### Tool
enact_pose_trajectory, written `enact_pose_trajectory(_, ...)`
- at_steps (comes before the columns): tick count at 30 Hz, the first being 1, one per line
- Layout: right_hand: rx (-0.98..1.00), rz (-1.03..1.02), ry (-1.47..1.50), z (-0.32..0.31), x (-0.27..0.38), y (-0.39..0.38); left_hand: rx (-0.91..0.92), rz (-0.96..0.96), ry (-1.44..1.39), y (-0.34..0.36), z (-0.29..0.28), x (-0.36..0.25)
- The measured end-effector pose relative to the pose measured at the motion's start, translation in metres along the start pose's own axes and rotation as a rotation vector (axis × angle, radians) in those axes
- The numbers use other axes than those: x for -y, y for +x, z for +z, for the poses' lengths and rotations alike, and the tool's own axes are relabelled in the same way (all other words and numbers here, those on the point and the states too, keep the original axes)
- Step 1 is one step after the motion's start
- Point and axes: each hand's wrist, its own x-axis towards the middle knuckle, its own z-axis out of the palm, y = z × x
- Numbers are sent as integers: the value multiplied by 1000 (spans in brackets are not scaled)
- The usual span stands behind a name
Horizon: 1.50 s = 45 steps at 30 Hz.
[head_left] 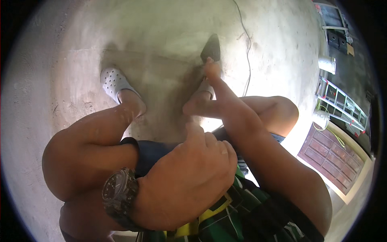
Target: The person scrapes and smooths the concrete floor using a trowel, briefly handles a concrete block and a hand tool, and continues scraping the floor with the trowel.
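Hovering left hand (193,173): fingers curled; cannot tell whether they pinch anything.
Right hand (213,70): seemingly pinching the near end of the flat, dark-grey, trowel-like blade (211,48); apparent step, holding it low; next calls for a steady wrist.
Blade: matte, pointed, just beyond those fingers, at the grey concrete floor (169,32).

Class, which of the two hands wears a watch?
The left hand, large in the foreground, with a dark wristwatch; the right hand, farther out at the dark pointed tool, has a bare wrist.
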Motion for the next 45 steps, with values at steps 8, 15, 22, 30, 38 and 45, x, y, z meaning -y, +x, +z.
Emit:
enact_pose_trajectory(8,-10,-389,-326,76,-6,-53,28,-26,19,7,7,1)
enact_pose_trajectory(15,7,-129,-288,-22,-5,-11,5,-2,-11,-1,0,2)
enact_pose_trajectory(22,-121,-255,-369,66,-37,-11,9,17,34,3,-2,3)
enact_pose_trajectory(30,-20,-98,-276,-8,-1,-4,-64,-22,18,-8,0,3)
enact_pose_trajectory(38,-60,-336,-436,98,-21,-22,-56,25,3,2,2,7)
enact_pose_trajectory(45,-26,-350,-542,6,-7,-6,14,15,26,6,-9,4)
